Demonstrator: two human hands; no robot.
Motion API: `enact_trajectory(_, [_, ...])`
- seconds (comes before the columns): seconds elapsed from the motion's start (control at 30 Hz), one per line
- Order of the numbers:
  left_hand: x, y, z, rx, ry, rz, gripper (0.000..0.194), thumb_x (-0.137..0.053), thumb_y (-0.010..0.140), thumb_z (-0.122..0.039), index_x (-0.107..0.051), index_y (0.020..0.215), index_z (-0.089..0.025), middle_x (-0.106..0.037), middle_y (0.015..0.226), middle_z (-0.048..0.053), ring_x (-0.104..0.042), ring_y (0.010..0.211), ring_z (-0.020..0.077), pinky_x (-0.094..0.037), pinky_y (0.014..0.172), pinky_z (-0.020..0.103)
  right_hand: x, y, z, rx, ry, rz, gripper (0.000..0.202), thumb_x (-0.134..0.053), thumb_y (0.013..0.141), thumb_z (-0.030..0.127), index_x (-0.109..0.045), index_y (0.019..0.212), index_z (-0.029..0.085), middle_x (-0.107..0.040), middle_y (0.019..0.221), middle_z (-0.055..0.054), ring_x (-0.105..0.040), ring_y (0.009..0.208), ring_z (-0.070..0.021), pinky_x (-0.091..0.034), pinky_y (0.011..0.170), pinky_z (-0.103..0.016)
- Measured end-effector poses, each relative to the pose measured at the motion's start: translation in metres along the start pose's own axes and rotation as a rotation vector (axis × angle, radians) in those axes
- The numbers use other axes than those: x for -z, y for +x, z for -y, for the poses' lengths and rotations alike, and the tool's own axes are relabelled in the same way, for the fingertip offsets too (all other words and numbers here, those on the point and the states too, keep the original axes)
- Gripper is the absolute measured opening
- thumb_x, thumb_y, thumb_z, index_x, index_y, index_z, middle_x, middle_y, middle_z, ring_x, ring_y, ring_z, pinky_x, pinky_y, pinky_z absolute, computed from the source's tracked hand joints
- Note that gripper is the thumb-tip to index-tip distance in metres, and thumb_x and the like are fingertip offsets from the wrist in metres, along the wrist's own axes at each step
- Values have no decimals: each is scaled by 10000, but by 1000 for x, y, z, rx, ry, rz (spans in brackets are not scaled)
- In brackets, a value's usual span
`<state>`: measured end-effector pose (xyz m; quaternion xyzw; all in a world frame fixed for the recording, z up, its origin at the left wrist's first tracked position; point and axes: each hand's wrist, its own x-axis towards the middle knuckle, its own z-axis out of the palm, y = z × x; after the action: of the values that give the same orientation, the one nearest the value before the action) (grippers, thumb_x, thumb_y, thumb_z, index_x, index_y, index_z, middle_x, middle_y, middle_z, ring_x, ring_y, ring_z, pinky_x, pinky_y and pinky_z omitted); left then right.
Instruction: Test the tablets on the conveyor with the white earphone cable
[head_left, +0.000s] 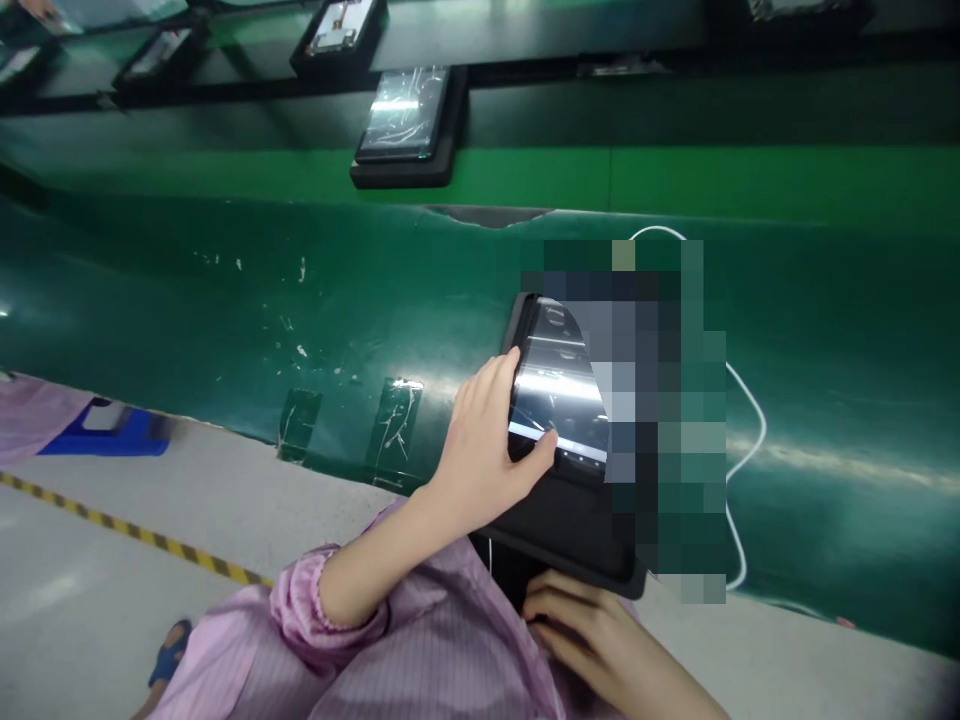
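A dark tablet-like device (559,385) with a glossy, reflective screen sits in a black tray (570,530) at the table's near edge. My left hand (487,440) holds the device's left side, thumb on the lower screen and fingers along the edge. Lower down, below the tray, my right hand (577,620) has its fingers curled by a dark object whose shape I cannot make out. The device's right part is hidden by a pixelated patch. A white cable (757,420) curves out to the right of it.
Another film-covered device (405,110) lies on a black tray at the back. Further trays with devices (337,25) stand along the far line. Green tape patches (401,430) mark the green table (187,300). At the left are a blue object (142,432) and a pink sleeve of another person.
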<state>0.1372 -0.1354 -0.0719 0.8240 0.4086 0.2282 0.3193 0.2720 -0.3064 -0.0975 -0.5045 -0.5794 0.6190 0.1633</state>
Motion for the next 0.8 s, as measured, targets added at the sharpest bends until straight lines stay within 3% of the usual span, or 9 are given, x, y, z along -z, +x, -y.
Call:
enact_trajectory(0.2, [-1, 0, -1, -20, 25, -15, 714, -538, 914, -388, -191, 1505, -186, -420, 1503, 196, -382, 1425, 328, -346, 1146, 543, -12, 8, -5, 49, -67, -28, 348, -622, 919, 207, -623, 1263, 265, -648, 1284, -79, -643, 1163, -217, -522, 980, -298])
enact_trajectory(0.3, [-1, 1, -1, -23, 43, -23, 720, -540, 916, -402, -187, 1507, -191, -421, 1501, 194, -392, 1419, 325, -356, 1141, 533, -18, 15, -10, 181, -69, -57, 278, -438, 1015, 246, -704, 1096, 235, -693, 1133, -80, -703, 999, -182, -551, 909, -264])
enact_trajectory(0.43, [-1, 1, -2, -24, 59, -3, 747, -549, 916, -412, -168, 1515, -182, -406, 1514, 200, -378, 1427, 336, -350, 1143, 537, -22, 18, -18, 117, 1, -167, 281, -451, 1023, 343, -707, 999, 229, -732, 1027, -46, -718, 938, -164, -551, 895, -229])
enact_trajectory(0.53, [0, 1, -2, -21, 56, 6, 746, -541, 928, -424, -157, 1520, -183, -399, 1520, 202, -373, 1430, 338, -345, 1147, 539, -25, 18, -27, 99, -65, -246, 280, -458, 1014, 355, -713, 1018, 238, -755, 1003, -43, -735, 913, -183, -579, 856, -250])
enact_trajectory(0.67, [1, 0, -2, -45, 23, -4, 693, -458, 972, -436, -140, 1523, -160, -408, 1507, 219, -375, 1431, 332, -335, 1153, 544, -28, 17, -31, 144, -299, -527, 317, -462, 1002, 378, -721, 1078, 212, -762, 941, -93, -747, 874, -248, -617, 808, -345])
enact_trajectory(0.73, [1, -1, -2, -47, 7, 6, 651, -418, 990, -418, -148, 1521, -154, -394, 1518, 223, -353, 1446, 330, -317, 1164, 550, -26, 12, -24, 216, -298, -588, 300, -457, 1013, 348, -722, 1050, 213, -760, 896, -82, -751, 806, -227, -625, 755, -304])
enact_trajectory(0.8, [2, -1, -4, -33, 0, 21, 635, -410, 994, -412, -159, 1519, -159, -375, 1535, 220, -331, 1458, 335, -300, 1172, 562, -20, 2, -11, 314, -197, -555, 242, -486, 1010, 289, -710, 1074, 222, -756, 919, -65, -748, 804, -190, -612, 730, -227])
